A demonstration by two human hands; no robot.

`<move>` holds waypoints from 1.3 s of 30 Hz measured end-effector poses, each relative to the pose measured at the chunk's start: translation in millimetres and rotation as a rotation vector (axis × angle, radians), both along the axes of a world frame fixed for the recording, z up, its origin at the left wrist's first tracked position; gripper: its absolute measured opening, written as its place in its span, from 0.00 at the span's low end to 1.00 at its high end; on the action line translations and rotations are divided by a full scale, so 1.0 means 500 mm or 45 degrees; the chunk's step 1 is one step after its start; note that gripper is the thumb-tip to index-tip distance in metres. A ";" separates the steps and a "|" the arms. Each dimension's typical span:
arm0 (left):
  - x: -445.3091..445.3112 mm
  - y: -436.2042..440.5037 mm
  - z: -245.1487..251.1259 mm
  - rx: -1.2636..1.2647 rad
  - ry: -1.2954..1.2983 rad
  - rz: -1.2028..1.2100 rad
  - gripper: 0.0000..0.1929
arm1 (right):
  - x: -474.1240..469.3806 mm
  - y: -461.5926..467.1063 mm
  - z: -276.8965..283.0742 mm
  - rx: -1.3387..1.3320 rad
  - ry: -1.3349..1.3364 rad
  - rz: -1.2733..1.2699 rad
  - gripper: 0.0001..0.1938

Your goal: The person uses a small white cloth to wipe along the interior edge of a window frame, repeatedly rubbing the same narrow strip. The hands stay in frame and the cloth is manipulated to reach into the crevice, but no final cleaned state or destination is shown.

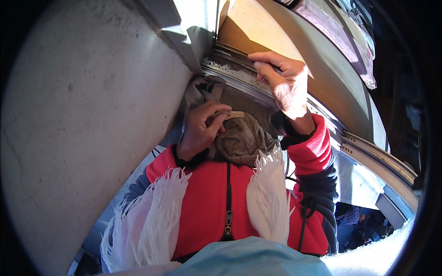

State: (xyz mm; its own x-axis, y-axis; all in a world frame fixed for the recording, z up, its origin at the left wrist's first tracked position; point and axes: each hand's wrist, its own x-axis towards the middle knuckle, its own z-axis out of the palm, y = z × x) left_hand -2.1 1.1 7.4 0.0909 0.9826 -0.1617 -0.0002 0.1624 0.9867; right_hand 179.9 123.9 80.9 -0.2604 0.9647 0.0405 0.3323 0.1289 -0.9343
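My left hand pinches a short flat beige strip, possibly wood, between thumb and fingers. Just below the strip lies a crumpled brown cloth, close in front of my chest. Farther out and to the right, my right hand is over the sliding-window track, its thumb and forefinger brought together. Something thin and dark seems to show between those fingers, but too little of it is visible to name. Dark dirt lies along the track near the corner of the frame.
A stained pale wall rises close on the left and meets the window frame. Beyond the track is a sunlit tan board, with pink plastic-wrapped material past it. A greyish cloth hangs at the corner.
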 end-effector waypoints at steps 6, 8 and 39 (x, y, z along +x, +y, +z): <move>0.004 -0.001 -0.001 -0.002 -0.030 0.018 0.08 | 0.001 0.034 -0.004 0.040 -0.221 0.014 0.08; 0.003 0.000 0.000 0.010 -0.024 0.014 0.08 | 0.004 0.031 0.002 0.116 -0.266 0.027 0.08; 0.003 0.001 0.000 0.001 0.002 0.017 0.07 | 0.000 -0.007 0.011 0.741 -0.577 0.235 0.09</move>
State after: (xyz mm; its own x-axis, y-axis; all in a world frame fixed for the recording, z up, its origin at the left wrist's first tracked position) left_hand -0.5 1.8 7.6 0.0777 0.9839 -0.1610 -0.0005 0.1615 0.9869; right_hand 179.8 120.4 86.5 -0.5276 0.7597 0.3801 0.5926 0.6498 -0.4760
